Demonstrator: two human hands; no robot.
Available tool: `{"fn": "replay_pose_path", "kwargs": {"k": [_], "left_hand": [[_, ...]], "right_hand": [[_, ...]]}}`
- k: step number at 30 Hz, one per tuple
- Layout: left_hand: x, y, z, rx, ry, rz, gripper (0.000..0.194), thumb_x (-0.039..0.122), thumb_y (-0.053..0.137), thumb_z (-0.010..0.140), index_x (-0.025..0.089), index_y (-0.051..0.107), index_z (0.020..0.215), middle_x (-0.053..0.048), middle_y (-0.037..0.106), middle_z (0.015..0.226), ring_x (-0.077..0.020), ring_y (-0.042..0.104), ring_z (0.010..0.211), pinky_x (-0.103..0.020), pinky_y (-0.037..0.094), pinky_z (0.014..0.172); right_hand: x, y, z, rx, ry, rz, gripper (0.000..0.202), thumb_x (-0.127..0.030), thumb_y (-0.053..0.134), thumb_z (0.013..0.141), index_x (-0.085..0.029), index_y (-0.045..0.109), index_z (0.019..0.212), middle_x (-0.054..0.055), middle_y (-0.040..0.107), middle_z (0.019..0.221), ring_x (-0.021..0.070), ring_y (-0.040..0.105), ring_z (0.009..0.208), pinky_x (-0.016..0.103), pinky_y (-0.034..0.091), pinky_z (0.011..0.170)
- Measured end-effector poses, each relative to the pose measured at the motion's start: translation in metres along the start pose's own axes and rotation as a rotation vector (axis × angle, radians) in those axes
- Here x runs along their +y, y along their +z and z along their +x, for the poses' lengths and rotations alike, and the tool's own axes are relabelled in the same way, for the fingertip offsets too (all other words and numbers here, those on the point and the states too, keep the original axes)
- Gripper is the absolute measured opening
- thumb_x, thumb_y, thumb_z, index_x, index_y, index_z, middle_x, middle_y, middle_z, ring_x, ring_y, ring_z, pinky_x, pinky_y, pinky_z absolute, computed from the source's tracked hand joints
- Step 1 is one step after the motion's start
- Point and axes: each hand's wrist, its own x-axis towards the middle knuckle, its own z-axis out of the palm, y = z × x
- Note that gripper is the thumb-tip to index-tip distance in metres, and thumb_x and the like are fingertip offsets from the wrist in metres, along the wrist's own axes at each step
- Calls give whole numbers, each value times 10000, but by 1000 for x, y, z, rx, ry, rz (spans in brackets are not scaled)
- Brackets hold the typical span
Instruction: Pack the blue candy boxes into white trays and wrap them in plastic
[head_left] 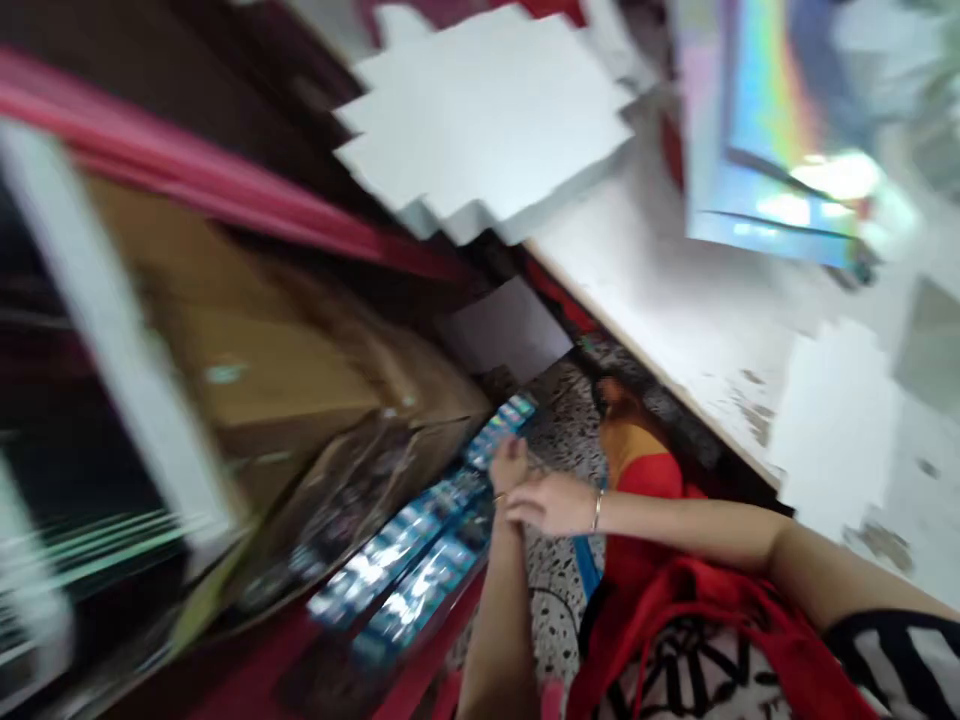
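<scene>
My left hand (509, 465) is at the near end of a shiny blue strip of small packets (499, 430); its fingers are blurred, so a hold on the strip cannot be made out. Across my left wrist lies my right hand (553, 503), its fingers together over the wristband there. A bracelet circles my right wrist. Two more shiny blue packet strips (427, 590) lie below and to the left, beside an open carton.
Brown cartons (285, 360) stand at left near a pink-red rail (225, 190). A white table (637, 260) on the right bears iridescent packs (780, 130). Speckled floor (559, 600) shows below; a pale sheet (510, 330) lies beyond my hands.
</scene>
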Motion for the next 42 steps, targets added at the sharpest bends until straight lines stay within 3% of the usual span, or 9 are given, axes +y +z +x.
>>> {"fn": "replay_pose_path", "kwargs": {"k": [4, 8, 11, 15, 23, 31, 35, 38, 42], "left_hand": [[122, 19, -18, 110, 343, -6, 330, 392, 541, 923, 171, 603, 1161, -121, 657, 1106, -244, 608, 1047, -419, 462, 968], [259, 70, -91, -383, 1093, 125, 512, 417, 662, 851, 205, 557, 1306, -138, 628, 1270, -278, 550, 1229, -443, 422, 1071], [306, 125, -141, -626, 1353, 287, 622, 414, 718, 803, 177, 534, 1347, -176, 508, 1442, -339, 416, 1385, -544, 315, 1161], [307, 169, -156, -764, 1368, 370, 399, 345, 660, 865, 135, 632, 1203, -198, 582, 1362, -308, 502, 1332, -497, 409, 1117], [339, 164, -139, -992, 1155, 347, 317, 439, 524, 927, 204, 720, 1010, -93, 732, 1121, -235, 680, 1083, -377, 538, 963], [420, 139, -167, -189, 1283, -3, 287, 334, 435, 988, 175, 653, 891, -95, 735, 944, -165, 697, 898, -276, 539, 803], [401, 152, -213, -621, 1553, -37, 136, 256, 521, 952, 204, 646, 949, -78, 747, 1041, -160, 709, 965, -278, 578, 825], [356, 187, -241, -1030, 1541, -40, 187, 242, 467, 969, 201, 643, 1021, -97, 749, 1050, -169, 708, 1002, -335, 585, 898], [315, 217, -251, -1285, 1447, 1, 243, 316, 467, 974, 181, 654, 1050, -124, 741, 1061, -202, 677, 1105, -395, 528, 1009]], "right_hand": [[-9, -28, -143, 171, -388, 179, 236, -368, 531, 964, -176, 661, 924, 53, 708, 935, 130, 628, 886, 227, 480, 845], [5, -41, -291, 468, -163, 229, 310, -421, 523, 961, -156, 665, 887, 58, 689, 872, 138, 603, 785, 258, 480, 781], [32, -23, -371, 693, 54, 290, 312, -450, 527, 951, -177, 669, 901, 39, 684, 884, 144, 585, 784, 275, 465, 780], [74, 18, -427, 920, 182, 518, 351, -510, 534, 927, -182, 654, 895, 23, 654, 855, 149, 568, 778, 273, 459, 746], [129, 52, -454, 1042, 48, 869, 392, -551, 583, 875, -164, 634, 911, 33, 647, 841, 158, 606, 810, 318, 494, 815], [148, 25, -470, 1739, 228, 234, 482, -442, 541, 926, -236, 481, 1358, 149, 490, 1354, 188, 617, 875, 360, 549, 760], [151, 43, -492, 1820, 449, -255, 727, -348, 570, 905, -292, 218, 1539, 138, 210, 1598, 353, 385, 1376, 546, 402, 1074], [168, 82, -500, 1577, 542, -457, 685, -200, 515, 903, -295, 269, 1535, 96, 278, 1600, 338, 184, 1489, 632, 165, 1176], [197, 130, -499, 1298, 440, -394, 586, -84, 432, 901, -262, 430, 1459, 82, 457, 1502, 231, 285, 1467, 564, 198, 1189]]}}
